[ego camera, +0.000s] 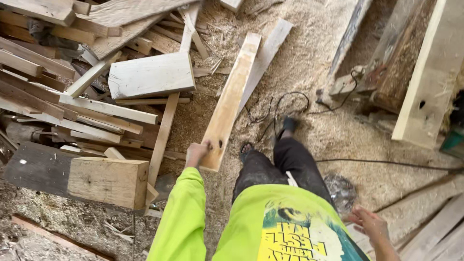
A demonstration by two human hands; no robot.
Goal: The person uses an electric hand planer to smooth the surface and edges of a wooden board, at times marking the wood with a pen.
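Note:
My left hand grips the near end of a long pale wooden plank that slants up and away over the sawdust floor. A bright yellow-green sleeve covers that arm. My right hand hangs free at the lower right with fingers apart, holding nothing, above some flat boards. My dark trousers and two feet show below the plank, standing on sawdust.
A heap of scrap boards fills the left, with a thick wooden block in front. A black cable loops across the sawdust. Heavy timbers lean at the upper right; flat boards lie at lower right.

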